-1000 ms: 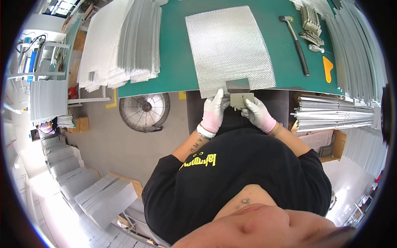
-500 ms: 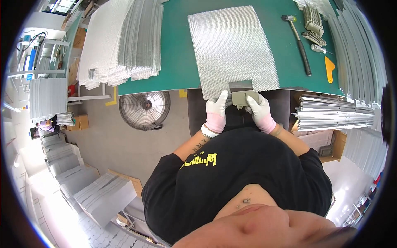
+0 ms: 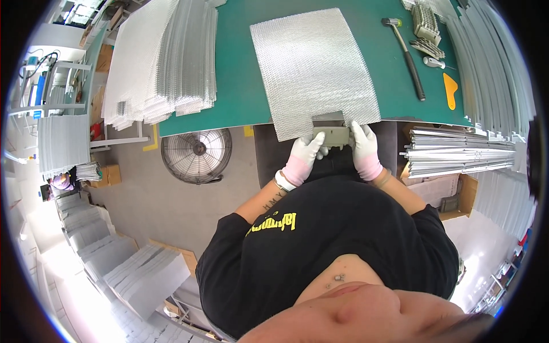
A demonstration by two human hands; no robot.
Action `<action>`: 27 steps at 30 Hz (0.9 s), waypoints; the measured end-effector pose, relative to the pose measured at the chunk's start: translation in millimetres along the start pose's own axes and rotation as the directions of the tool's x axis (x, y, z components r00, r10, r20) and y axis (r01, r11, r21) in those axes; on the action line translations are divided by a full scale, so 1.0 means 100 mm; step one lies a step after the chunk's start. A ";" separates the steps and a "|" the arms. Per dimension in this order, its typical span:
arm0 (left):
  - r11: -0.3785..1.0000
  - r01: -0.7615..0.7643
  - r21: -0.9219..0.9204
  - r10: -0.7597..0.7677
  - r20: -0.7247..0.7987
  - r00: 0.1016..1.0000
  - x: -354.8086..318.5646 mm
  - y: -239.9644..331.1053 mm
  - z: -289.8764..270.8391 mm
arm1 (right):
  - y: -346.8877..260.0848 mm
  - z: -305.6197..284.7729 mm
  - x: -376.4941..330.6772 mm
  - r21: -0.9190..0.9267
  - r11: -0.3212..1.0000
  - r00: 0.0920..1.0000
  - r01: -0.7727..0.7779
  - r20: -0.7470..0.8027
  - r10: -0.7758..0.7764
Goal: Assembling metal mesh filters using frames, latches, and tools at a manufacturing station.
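Note:
A silvery mesh sheet point(image 3: 314, 63) lies on the green table, its near edge with a rectangular notch hanging past the table's front. At that notch is a small grey-green plastic piece point(image 3: 334, 136) with little tabs on its near side. My left hand point(image 3: 306, 153), in a white and pink glove, pinches the piece's left part, thumb on top. My right hand point(image 3: 365, 150), gloved alike, closes on the sheet's near edge just right of the notch, beside the piece's right end. The fingers under the sheet are hidden.
Stacked mesh sheets point(image 3: 160, 63) stand at the table's left. On the right lie a mallet point(image 3: 409, 66), a screwdriver point(image 3: 433, 62), an orange scraper point(image 3: 450, 91) and a stack of similar plastic pieces point(image 3: 425, 26). A floor fan point(image 3: 197, 154) stands below left, metal strips point(image 3: 457, 153) below right.
The plastic piece has turned to show a thicker side and sits at the notch. My left hand has taken hold of it; my right hand has shifted from it to the sheet's edge.

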State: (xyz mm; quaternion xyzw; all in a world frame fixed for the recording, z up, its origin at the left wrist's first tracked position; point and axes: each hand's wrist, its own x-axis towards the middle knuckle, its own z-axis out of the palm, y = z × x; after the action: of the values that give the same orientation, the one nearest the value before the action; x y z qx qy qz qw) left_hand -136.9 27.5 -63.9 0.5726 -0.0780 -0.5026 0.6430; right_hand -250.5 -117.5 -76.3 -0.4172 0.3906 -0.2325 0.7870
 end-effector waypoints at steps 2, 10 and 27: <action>1.000 0.002 0.012 -0.003 0.027 1.000 -0.02 0.01 -0.04 | -0.20 0.15 -0.09 0.024 1.000 0.999 -0.019 -0.042 0.020; 0.970 0.035 -0.240 -0.036 -0.002 0.999 -0.11 0.06 0.06 | -0.20 0.10 -0.06 -0.027 1.000 1.000 -0.007 -0.012 0.006; 0.900 -0.015 -0.435 0.027 0.020 0.999 -0.14 0.02 0.12 | -0.10 0.14 -0.07 -0.180 0.977 0.992 0.114 -0.027 -0.121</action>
State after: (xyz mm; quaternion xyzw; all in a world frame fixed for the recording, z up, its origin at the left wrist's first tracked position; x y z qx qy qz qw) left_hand -150.4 29.8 -51.6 0.4072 0.0215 -0.5077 0.7589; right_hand -243.7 -110.8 -60.1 -0.5038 0.3994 -0.2505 0.7238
